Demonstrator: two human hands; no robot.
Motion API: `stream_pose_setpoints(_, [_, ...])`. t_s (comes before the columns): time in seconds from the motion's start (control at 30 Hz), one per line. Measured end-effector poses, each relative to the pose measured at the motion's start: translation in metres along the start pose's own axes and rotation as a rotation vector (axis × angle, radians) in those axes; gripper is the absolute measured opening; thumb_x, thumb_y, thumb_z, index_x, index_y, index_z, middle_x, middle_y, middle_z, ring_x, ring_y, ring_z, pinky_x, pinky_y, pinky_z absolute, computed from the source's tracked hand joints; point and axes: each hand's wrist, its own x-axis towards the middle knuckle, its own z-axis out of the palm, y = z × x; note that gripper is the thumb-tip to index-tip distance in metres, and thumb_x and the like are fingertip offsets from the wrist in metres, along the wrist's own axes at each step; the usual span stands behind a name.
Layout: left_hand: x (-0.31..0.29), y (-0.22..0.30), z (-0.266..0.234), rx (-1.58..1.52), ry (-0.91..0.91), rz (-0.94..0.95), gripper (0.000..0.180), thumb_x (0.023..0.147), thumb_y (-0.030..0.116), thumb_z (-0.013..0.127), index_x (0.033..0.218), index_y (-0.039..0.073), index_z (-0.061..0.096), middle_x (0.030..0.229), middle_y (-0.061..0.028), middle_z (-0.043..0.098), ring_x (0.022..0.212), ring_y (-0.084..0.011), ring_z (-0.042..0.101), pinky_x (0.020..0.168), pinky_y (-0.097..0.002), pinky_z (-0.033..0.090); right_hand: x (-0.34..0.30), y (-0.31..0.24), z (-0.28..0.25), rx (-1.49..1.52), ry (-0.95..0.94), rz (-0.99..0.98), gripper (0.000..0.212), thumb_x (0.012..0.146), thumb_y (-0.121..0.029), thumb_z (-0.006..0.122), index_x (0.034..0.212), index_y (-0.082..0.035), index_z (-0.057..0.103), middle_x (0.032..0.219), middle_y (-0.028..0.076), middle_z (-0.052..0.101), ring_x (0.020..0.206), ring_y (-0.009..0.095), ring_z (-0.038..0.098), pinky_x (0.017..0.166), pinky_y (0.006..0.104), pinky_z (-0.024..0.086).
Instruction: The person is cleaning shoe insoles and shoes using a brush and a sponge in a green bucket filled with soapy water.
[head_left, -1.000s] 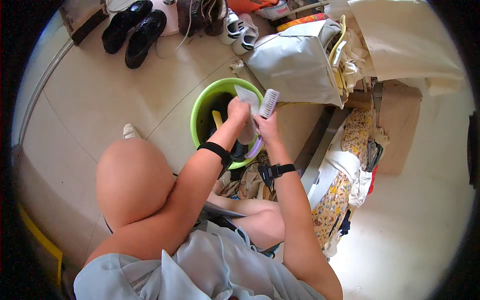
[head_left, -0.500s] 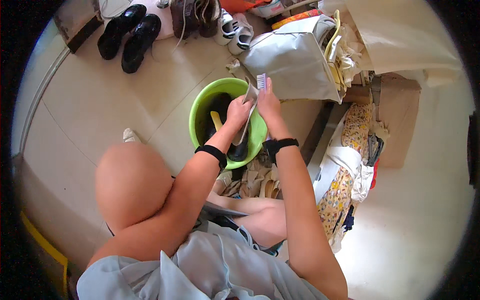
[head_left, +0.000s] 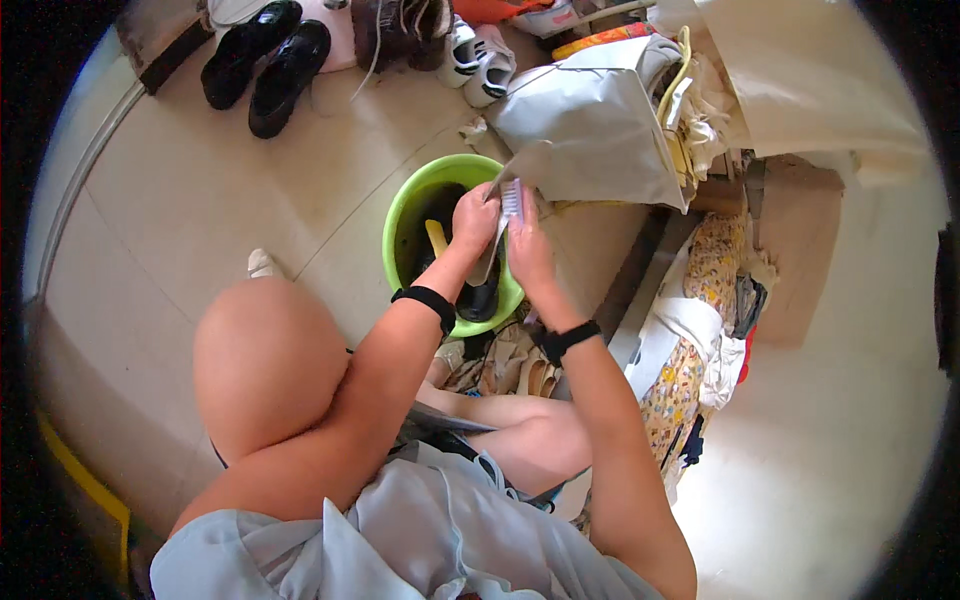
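Over a light-green basin (head_left: 398, 222), my left hand (head_left: 474, 222) is closed on a thin, flat, greyish insole (head_left: 530, 162), held on edge. The insole's lower end (head_left: 484, 272) hangs over the basin. My right hand (head_left: 530, 252) grips a pale purple brush (head_left: 513, 197), its white bristles turned toward the insole, close against it. Part of the brush handle is hidden by the hand. Inside the basin lie a black shoe (head_left: 480, 302) and a yellow piece (head_left: 436, 237), perhaps a handle, in what looks like dark water.
Black shoes (head_left: 288, 80), brown boots (head_left: 395, 35) and white sneakers (head_left: 490, 75) line the far side. A silvery-grey bag (head_left: 575, 110) with cloths stands just beyond the basin. Flowered fabric (head_left: 680, 370) lies at right. More shoes (head_left: 535, 375) sit between basin and legs.
My right hand and the brush have come nearer to me, down along the insole. The insole has tilted, its far end now leaning more to the right. My left hand stays nearly in place.
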Motion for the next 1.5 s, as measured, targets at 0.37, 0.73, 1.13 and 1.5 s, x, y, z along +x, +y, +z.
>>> stream_pose_setpoints(0.37, [0.006, 0.003, 0.004, -0.184, -0.119, -0.102, 0.034, 0.089, 0.026, 0.05, 0.105, -0.003, 0.058, 0.095, -0.0147, 0.064, 0.085, -0.0232, 0.059, 0.079, -0.0346, 0.044, 0.05, 0.008, -0.03, -0.232, 0.066, -0.097, 0.057, 0.091, -0.024, 0.042, 0.143, -0.02, 0.018, 0.082, 0.026, 0.058, 0.071, 0.044, 0.057, 0.062, 0.0533, 0.045])
stream_pose_setpoints(0.73, [0.014, 0.004, -0.006, -0.979, -0.021, -0.515, 0.034, 0.094, 0.023, 0.04, 0.123, 0.006, 0.043, 0.112, -0.011, 0.054, 0.1, -0.0244, 0.053, 0.087, -0.0402, 0.043, -0.067, -0.002, -0.013, -0.282, -0.125, -0.12, 0.059, 0.089, -0.018, 0.048, 0.143, -0.022, 0.023, 0.082, 0.023, 0.053, 0.067, 0.04, 0.055, 0.058, 0.0493, 0.043])
stream_pose_setpoints(1.13, [-0.007, 0.023, 0.009, -0.96, -0.341, -0.66, 0.042, 0.095, 0.03, 0.037, 0.133, 0.011, 0.036, 0.13, -0.0094, 0.044, 0.118, -0.0252, 0.043, 0.098, -0.0444, 0.035, 0.046, -0.026, -0.04, -0.302, 0.031, 0.013, 0.057, 0.09, -0.023, 0.045, 0.142, -0.026, 0.022, 0.085, 0.025, 0.054, 0.071, 0.042, 0.057, 0.061, 0.0505, 0.046])
stream_pose_setpoints(1.5, [0.018, -0.011, -0.024, -1.384, -0.394, -0.558, 0.075, 0.09, 0.062, 0.015, 0.134, 0.005, 0.036, 0.124, -0.0189, 0.05, 0.111, -0.0333, 0.05, 0.095, -0.0481, 0.039, -0.068, -0.016, -0.017, -0.316, -0.175, -0.197, 0.064, 0.086, -0.019, 0.052, 0.141, -0.03, 0.022, 0.086, 0.022, 0.053, 0.063, 0.04, 0.056, 0.054, 0.049, 0.045])
